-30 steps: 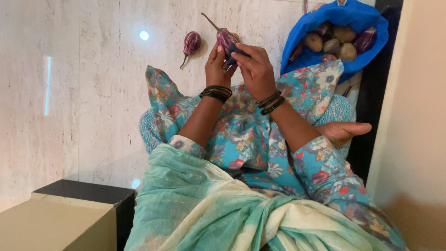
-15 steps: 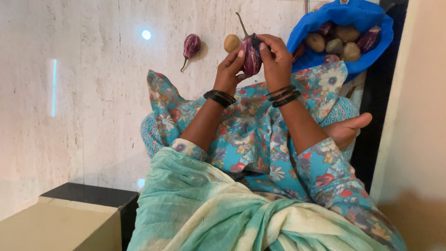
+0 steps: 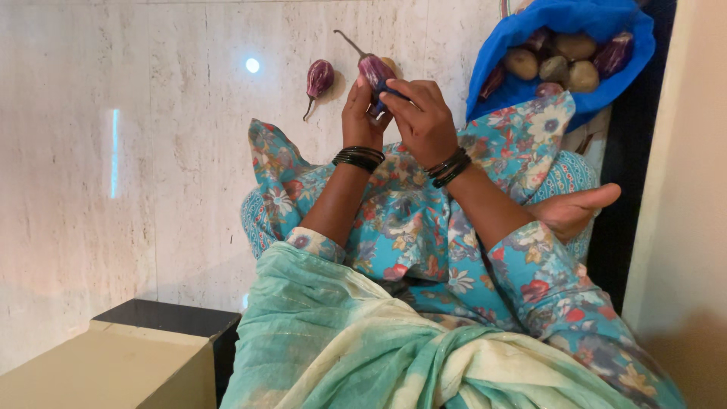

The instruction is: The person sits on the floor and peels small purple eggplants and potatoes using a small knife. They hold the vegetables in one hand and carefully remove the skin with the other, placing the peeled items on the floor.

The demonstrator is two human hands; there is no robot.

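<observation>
Half a second back the striped eggplant (image 3: 375, 72) stood upright between both hands, now it's tilted left again, right hand (image 3: 424, 121) closed over its lower end.

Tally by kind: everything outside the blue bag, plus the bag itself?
Eggplants: 2, the held eggplant in left hand and right hand, and the floor eggplant
Potato: 1, mostly hidden behind the held eggplant
Blue bag: 1
Total: 4
</observation>
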